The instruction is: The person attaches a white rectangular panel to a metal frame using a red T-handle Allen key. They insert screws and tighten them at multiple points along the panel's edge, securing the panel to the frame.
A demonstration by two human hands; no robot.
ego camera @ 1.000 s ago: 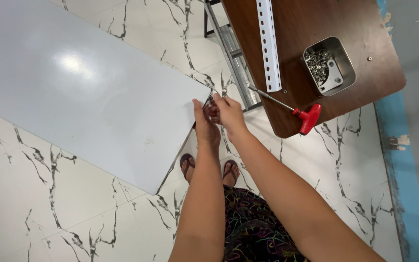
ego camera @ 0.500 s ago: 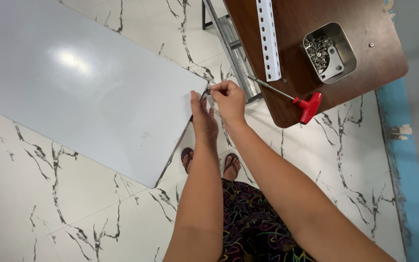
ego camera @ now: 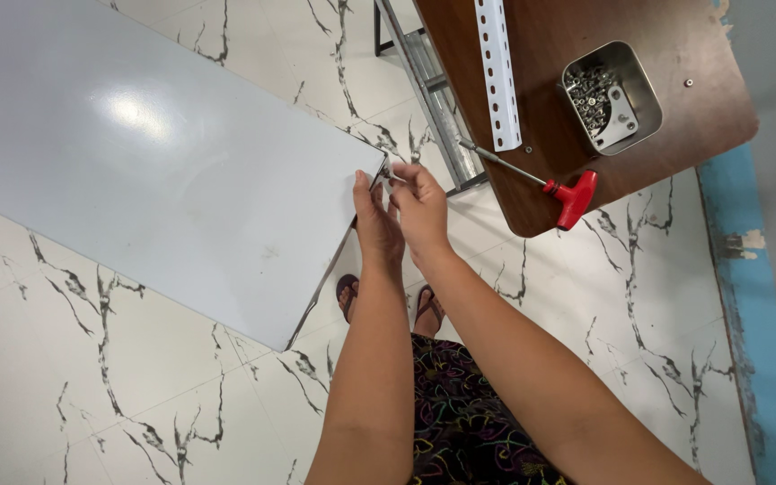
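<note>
Both hands, left hand (ego camera: pixel 377 224) and right hand (ego camera: pixel 419 205), pinch the near corner of a large, pale grey, glossy sheet-metal panel (ego camera: pixel 150 153) with folded edge, extending leftward above marble-patterned floor (ego camera: pixel 92 395).

Tiny item between the fingers (ego camera: pixel 397 180) at the panel (ego camera: pixel 163 171) corner — too small to tell.

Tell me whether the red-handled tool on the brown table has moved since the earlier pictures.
No. The red-handled tool lies at the same edge of the brown table, its shaft tip by the white perforated strip; only the camera shifted.
</note>
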